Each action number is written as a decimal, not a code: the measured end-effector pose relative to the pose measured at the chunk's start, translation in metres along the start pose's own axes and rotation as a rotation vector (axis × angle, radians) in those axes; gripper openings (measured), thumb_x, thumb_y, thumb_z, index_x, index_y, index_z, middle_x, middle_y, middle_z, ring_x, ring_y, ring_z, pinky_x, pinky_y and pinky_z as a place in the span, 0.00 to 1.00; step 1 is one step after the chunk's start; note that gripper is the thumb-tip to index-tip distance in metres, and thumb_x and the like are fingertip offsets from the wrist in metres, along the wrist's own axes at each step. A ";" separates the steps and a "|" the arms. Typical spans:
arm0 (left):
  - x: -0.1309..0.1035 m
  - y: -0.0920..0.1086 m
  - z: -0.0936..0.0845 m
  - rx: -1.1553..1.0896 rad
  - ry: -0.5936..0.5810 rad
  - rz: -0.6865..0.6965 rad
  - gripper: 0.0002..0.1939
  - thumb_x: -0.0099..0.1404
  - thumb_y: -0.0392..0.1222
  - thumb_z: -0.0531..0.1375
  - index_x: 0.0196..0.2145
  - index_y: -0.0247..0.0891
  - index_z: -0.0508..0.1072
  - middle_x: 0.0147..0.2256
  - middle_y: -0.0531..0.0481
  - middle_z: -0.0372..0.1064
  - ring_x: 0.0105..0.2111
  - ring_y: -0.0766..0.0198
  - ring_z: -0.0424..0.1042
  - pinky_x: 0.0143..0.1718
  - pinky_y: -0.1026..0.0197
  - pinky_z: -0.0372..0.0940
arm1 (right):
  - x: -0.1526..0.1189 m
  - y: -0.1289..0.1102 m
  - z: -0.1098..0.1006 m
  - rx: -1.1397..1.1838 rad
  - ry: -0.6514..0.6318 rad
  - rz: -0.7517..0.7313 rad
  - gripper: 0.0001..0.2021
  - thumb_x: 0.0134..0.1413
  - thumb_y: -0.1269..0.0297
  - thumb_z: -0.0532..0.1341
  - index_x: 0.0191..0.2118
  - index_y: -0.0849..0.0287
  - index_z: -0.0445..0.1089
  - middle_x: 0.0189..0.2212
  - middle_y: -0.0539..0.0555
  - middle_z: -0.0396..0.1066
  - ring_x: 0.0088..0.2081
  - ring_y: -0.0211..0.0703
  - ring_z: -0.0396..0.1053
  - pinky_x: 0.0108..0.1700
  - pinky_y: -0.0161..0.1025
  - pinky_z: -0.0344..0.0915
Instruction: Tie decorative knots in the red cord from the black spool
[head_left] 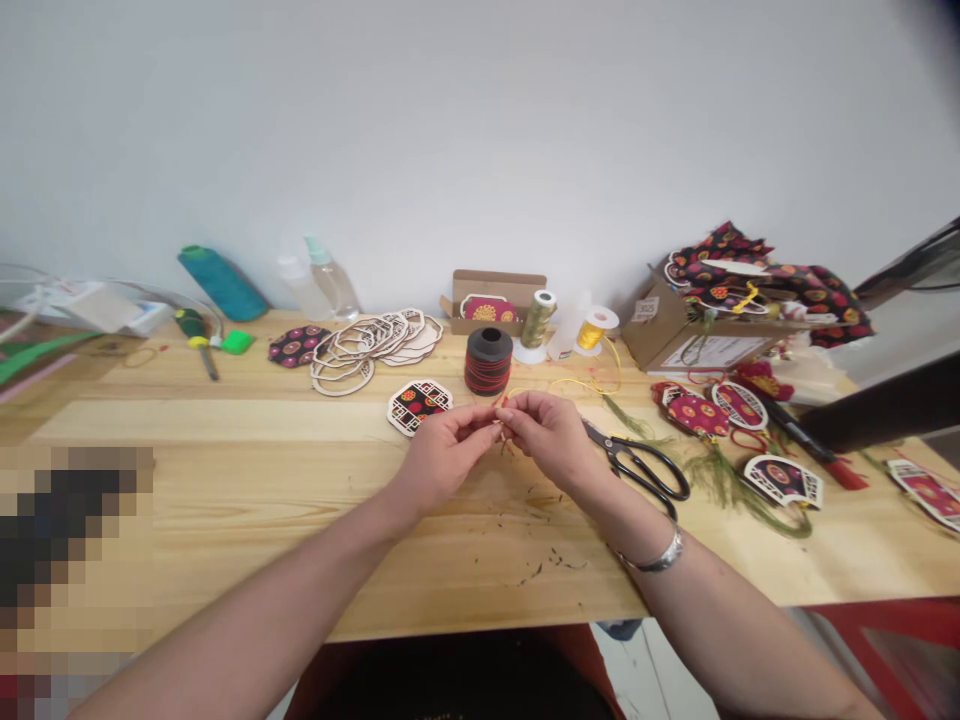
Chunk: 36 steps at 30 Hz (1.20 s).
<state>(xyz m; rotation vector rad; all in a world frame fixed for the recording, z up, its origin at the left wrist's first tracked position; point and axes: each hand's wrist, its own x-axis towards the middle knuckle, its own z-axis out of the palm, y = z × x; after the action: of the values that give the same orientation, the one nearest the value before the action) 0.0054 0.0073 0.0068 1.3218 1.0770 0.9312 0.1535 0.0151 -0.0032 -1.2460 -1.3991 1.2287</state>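
Note:
Over the middle of the wooden table, my left hand [450, 445] and my right hand [551, 435] meet, their thumbs and fingertips pinched together. Thin red cord [501, 399] shows between the fingertips; most of it is hidden by the fingers. Just behind them stands a black spool wound with red cord [487, 370]. A patterned fabric ornament in a pale fretwork frame [418, 407] lies beside my left hand. Black-handled scissors [649, 470] rest by my right wrist, partly covered by it.
Pale cut-out frames [375, 345] lie in a pile at back left, near a teal thread cone [221, 283]. Green thread [537, 325] and yellow thread [595, 330] stand behind. Tasselled ornaments [697, 412] and a cardboard box [675, 330] with fabric occupy the right. Dark scraps [555, 560] litter the front.

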 end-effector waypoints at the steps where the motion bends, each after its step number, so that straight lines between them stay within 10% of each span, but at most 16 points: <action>1: 0.000 0.001 0.000 0.000 0.011 -0.006 0.12 0.55 0.42 0.62 0.37 0.37 0.78 0.28 0.51 0.74 0.22 0.68 0.64 0.24 0.66 0.58 | 0.000 0.000 0.000 -0.015 0.001 -0.004 0.11 0.50 0.58 0.60 0.25 0.60 0.66 0.17 0.46 0.63 0.19 0.32 0.57 0.23 0.32 0.55; 24: 0.004 -0.003 -0.005 -0.209 0.012 -0.192 0.09 0.51 0.41 0.65 0.29 0.33 0.78 0.21 0.51 0.69 0.17 0.75 0.55 0.17 0.68 0.44 | -0.002 -0.003 -0.001 -0.001 -0.042 -0.007 0.10 0.50 0.60 0.61 0.25 0.60 0.66 0.20 0.48 0.67 0.21 0.32 0.59 0.25 0.32 0.56; 36: 0.010 -0.006 -0.007 -0.275 0.149 -0.181 0.07 0.50 0.41 0.66 0.25 0.34 0.76 0.19 0.55 0.67 0.15 0.78 0.51 0.17 0.68 0.42 | -0.003 -0.011 -0.019 -0.467 -0.109 -0.129 0.09 0.56 0.64 0.57 0.32 0.58 0.74 0.27 0.50 0.73 0.29 0.36 0.66 0.33 0.34 0.59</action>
<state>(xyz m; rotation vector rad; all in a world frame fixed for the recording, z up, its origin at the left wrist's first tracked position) 0.0007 0.0181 0.0004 0.9253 1.1172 1.0126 0.1709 0.0143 0.0100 -1.3836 -1.8899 0.9198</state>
